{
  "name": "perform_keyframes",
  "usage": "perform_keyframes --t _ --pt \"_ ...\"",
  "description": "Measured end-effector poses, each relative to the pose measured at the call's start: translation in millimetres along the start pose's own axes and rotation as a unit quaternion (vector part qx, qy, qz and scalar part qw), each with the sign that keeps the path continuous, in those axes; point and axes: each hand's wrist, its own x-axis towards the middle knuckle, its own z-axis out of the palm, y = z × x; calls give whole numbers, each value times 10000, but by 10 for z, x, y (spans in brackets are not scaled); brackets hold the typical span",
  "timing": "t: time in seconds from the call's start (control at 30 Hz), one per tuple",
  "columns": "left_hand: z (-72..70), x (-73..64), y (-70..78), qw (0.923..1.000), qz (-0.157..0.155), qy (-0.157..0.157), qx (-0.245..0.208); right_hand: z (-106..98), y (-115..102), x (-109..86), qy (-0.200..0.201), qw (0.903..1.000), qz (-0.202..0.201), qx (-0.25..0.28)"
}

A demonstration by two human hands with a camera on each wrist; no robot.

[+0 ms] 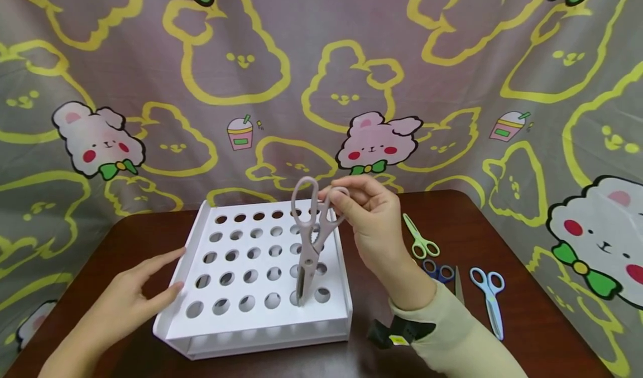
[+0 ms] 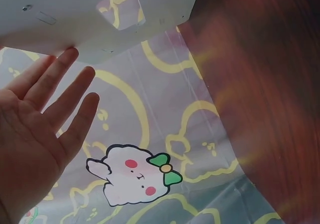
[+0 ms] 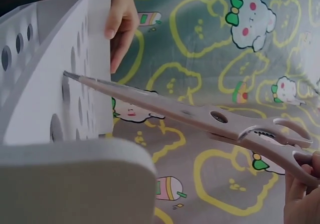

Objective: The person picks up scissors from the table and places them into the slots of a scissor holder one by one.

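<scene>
By one handle loop, my right hand (image 1: pixel 374 216) pinches a pair of pinkish-grey kitchen scissors (image 1: pixel 308 249). The blades point down over a white rack (image 1: pixel 183 326) with rows of round holes, and their tip is right at a front-row hole near the right end. Seen from the right wrist, the scissors (image 3: pixel 200 115) slant toward the perforated top, tip at a hole. My left hand (image 1: pixel 128 291) touches the rack's left side with extended fingers; its fingers (image 2: pixel 67 79) show straight in the left wrist view, close to the rack's side panel (image 2: pixel 75 14).
Right of the rack on the brown table (image 1: pixel 542 333) lie green scissors (image 1: pixel 421 239), dark-blue-handled scissors (image 1: pixel 442 272) partly behind the right forearm, and light blue scissors (image 1: pixel 489 300). A black device (image 1: pixel 399 333) is at the right wrist. A patterned curtain (image 1: pixel 281 110) surrounds the table.
</scene>
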Motion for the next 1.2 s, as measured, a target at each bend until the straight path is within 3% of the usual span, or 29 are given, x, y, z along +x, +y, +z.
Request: perform_keyframes --t 0.2,0.5,0.83,1.2 --pt "17 -6 -3 9999 -74 51 -113 17 94 -5 -142 9994 -105 -307" --pt "21 1 -6 9981 226 322 -479 -6 222 -132 -744 9940 -49 -805" --pt "34 -8 2 9987 22 265 -445 30 329 -186 -1685 9824 -272 -754" --pt "55 -28 -9 9982 69 290 -521 41 448 -254 -2067 9721 -293 -1069"
